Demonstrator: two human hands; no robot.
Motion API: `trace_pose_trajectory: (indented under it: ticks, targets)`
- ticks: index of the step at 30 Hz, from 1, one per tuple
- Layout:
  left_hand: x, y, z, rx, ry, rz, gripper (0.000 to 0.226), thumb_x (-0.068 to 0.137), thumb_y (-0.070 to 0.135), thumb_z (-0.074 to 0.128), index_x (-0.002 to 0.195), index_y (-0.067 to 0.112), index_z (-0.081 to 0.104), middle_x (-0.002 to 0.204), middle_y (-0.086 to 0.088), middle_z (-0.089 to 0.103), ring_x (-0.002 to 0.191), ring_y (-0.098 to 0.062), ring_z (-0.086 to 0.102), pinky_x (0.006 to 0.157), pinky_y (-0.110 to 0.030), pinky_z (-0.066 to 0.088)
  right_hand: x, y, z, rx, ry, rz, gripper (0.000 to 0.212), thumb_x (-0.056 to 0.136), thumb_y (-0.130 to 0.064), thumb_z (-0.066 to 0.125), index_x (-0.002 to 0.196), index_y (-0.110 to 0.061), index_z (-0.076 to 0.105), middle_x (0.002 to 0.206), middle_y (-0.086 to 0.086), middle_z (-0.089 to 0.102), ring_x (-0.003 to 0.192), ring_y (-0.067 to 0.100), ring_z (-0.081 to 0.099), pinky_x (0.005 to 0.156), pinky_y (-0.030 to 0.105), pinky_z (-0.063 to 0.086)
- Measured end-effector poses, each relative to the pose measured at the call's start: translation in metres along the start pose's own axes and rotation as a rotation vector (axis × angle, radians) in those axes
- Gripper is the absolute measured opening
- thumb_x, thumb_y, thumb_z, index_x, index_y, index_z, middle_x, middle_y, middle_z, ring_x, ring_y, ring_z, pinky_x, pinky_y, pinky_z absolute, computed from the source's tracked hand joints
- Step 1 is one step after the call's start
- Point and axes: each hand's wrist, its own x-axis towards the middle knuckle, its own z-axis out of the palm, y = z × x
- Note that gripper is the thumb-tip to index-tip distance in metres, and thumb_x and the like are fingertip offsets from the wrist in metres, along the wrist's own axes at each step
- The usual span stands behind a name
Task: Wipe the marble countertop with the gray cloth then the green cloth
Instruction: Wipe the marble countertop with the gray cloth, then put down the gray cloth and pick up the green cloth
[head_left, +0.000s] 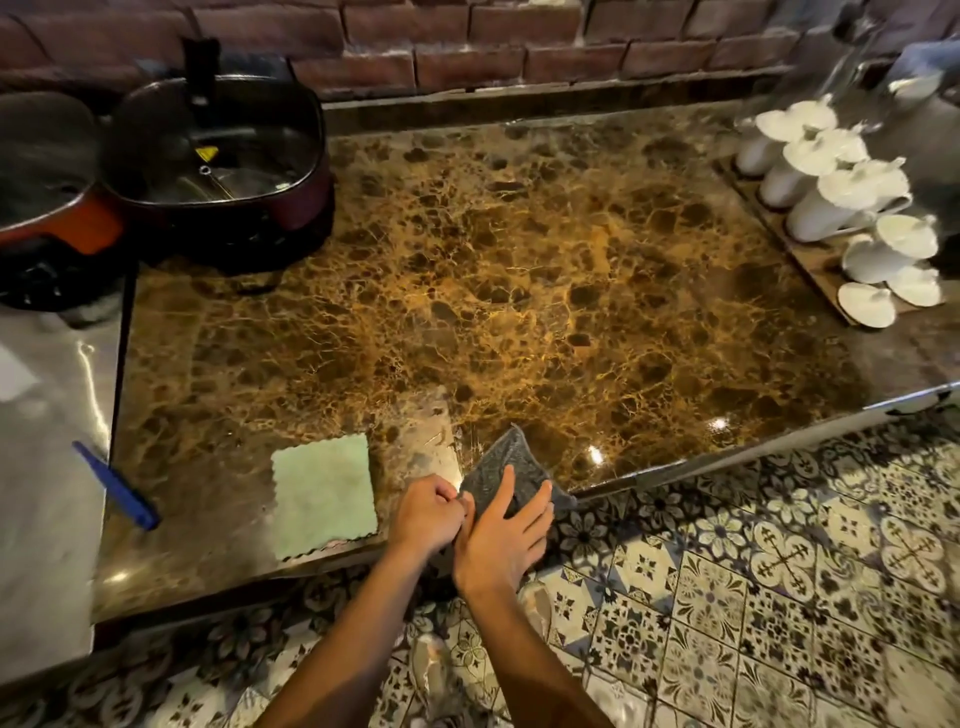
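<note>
Pressure and coverage are what I would care about in this step, which I judge to be the very start of the wipe with the gray cloth (511, 462). The cloth lies at the near edge of the marble countertop (519, 260), partly hanging over that edge toward the floor. It looks folded or bunched, with one corner pointing away from me. The right hand (501, 540) lies flat on it with the fingers (506, 488) straight and a little spread, so it presses and does not grip. The left hand (426, 512) is just beside it and touches it, with the fingers curled. They seem to pinch the left border of the cloth, though the right thumb hides the exact contact. The green cloth (324, 493) lies flat and untouched just to the left, near the same edge, so it waits for the second pass. To do this well, I would first bring the gray cloth fully onto the stone, release the left hand, and keep the right palm flat so the whole cloth meets the surface. Then I would make long, overlapping strokes from the back wall toward me. I would slow down on the right, where white cups (841, 208) stand on a wooden tray (810, 260), and on the left beside the dark pot (223, 156).
</note>
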Motion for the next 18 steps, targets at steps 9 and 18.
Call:
trace_pose_trajectory:
  ticks: [9, 18]
  targets:
    - [-0.011, -0.015, -0.019, 0.067, -0.012, 0.155, 0.017, 0.094, 0.011, 0.058, 0.081, 0.019, 0.051, 0.065, 0.002, 0.05, 0.067, -0.019, 0.049, 0.062, -0.032, 0.036, 0.049, 0.004, -0.094, -0.418, -0.256, -0.218, 0.073, 0.101, -0.054, 0.044, 0.159, -0.031, 0.006, 0.147, 0.022, 0.036, 0.128, 0.043, 0.048, 0.109, 0.055, 0.028]
    - [-0.01, -0.014, -0.02, 0.116, 0.067, 0.167, 0.007, 0.095, 0.013, 0.063, 0.092, 0.019, 0.061, 0.074, 0.001, 0.058, 0.078, -0.021, 0.058, 0.061, -0.026, 0.038, 0.13, -0.021, -0.124, -0.628, -0.423, -0.771, 0.063, 0.092, -0.02, 0.068, 0.148, -0.02, 0.041, 0.136, 0.015, 0.042, 0.128, 0.038, 0.043, 0.104, 0.049, 0.041]
